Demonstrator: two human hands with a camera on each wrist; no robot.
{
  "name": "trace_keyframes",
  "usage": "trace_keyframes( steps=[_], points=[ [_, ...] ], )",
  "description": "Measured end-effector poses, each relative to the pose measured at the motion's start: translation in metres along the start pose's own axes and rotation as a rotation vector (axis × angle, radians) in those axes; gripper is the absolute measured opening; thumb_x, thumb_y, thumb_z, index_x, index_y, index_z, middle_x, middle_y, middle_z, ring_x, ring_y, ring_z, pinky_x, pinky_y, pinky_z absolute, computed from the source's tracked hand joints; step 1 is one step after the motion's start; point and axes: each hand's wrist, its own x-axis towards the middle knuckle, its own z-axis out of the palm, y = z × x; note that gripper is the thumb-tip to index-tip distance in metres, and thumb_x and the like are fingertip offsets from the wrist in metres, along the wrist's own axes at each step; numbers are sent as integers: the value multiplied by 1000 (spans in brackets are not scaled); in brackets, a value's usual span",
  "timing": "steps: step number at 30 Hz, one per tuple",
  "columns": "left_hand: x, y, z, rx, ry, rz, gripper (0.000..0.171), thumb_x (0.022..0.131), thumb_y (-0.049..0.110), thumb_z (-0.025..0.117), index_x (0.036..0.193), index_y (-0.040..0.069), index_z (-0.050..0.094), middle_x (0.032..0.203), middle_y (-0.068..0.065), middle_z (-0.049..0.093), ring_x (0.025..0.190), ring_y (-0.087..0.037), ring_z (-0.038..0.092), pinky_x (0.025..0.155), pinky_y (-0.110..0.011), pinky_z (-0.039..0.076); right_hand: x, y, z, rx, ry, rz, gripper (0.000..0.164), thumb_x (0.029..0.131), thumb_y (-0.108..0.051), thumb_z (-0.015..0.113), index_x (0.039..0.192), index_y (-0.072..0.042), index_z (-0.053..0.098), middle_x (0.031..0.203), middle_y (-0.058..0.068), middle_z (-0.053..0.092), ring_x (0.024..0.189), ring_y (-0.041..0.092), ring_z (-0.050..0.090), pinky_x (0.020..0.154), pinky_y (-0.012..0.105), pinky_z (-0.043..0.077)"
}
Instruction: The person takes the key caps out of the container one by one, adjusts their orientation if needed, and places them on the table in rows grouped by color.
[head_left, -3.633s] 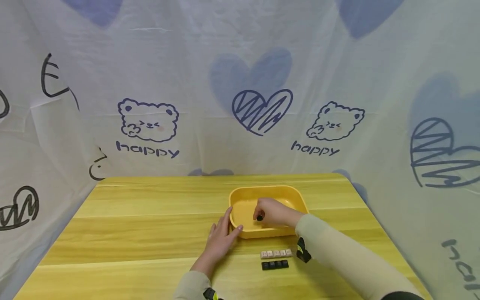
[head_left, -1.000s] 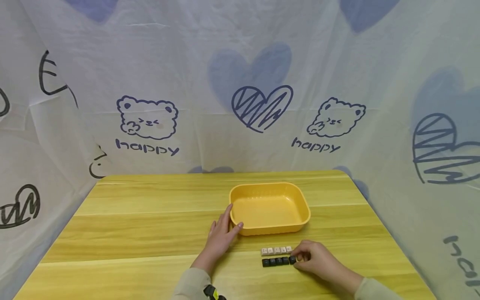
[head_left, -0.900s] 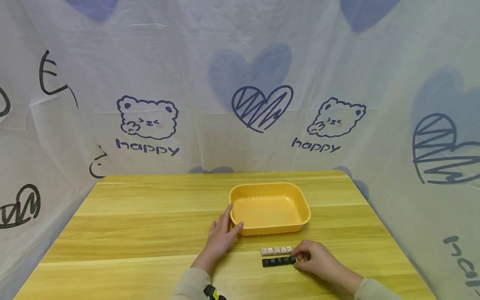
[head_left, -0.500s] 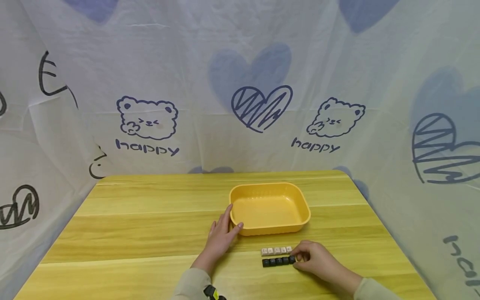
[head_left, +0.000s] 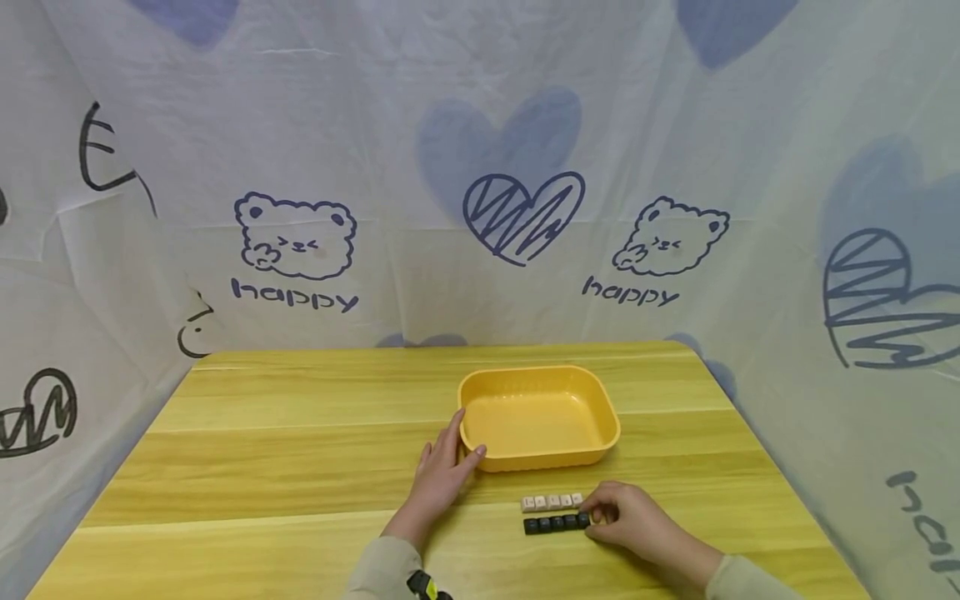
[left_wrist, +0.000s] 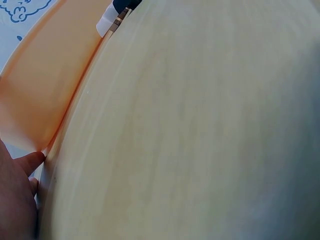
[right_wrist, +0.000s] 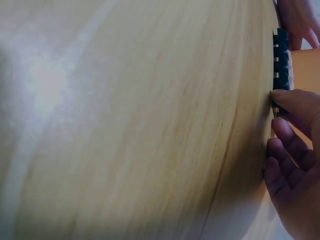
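Observation:
At the right end of a row of black keycaps [head_left: 551,525], my right hand [head_left: 633,518] pinches the last black keycap [head_left: 583,518] between thumb and index finger. The right wrist view shows the thumb [right_wrist: 297,102] pressed at that end of the row, with the other fingers loosely curled. Just behind lies a parallel row of white keycaps [head_left: 553,502] with letters on them. My left hand [head_left: 438,479] rests against the left front corner of a yellow tray [head_left: 540,461], its fingers spread along the outside and its thumb at the front rim.
The tray's inside shows bare beyond the keycap rows. All of it stands on a yellow wood-grain table [head_left: 300,450]. A white cloth [head_left: 420,250] printed with hearts and bears hangs behind and along both sides.
My right hand has come out of the tray with a black keycap and set it at the right end of the black row. Over the last second it barely moves; my left hand stays put.

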Motion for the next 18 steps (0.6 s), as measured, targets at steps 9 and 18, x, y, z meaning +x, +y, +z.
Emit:
trace_keyframes(
  steps=[9, 18],
  points=[
    [1, -7, 0, -4, 15, -3, 75, 99, 48, 51, 158, 19, 16, 156, -15, 28, 142, -35, 26, 114, -58, 1, 3, 1, -9, -18, 46, -49, 21, 81, -5, 76, 102, -4, 73, 81, -1, 60, 70, 8, 54, 61, 26, 50],
    [1, -16, 1, -38, 1, -13, 77, 98, 42, 56, 158, 20, 14, 156, -24, 23, 142, -46, 19, 111, -66, 6, 11, -11, -39, -162, 195, -38, 19, 84, -12, 77, 102, -5, 73, 84, -5, 61, 71, 6, 53, 60, 25, 49]
  ],
)
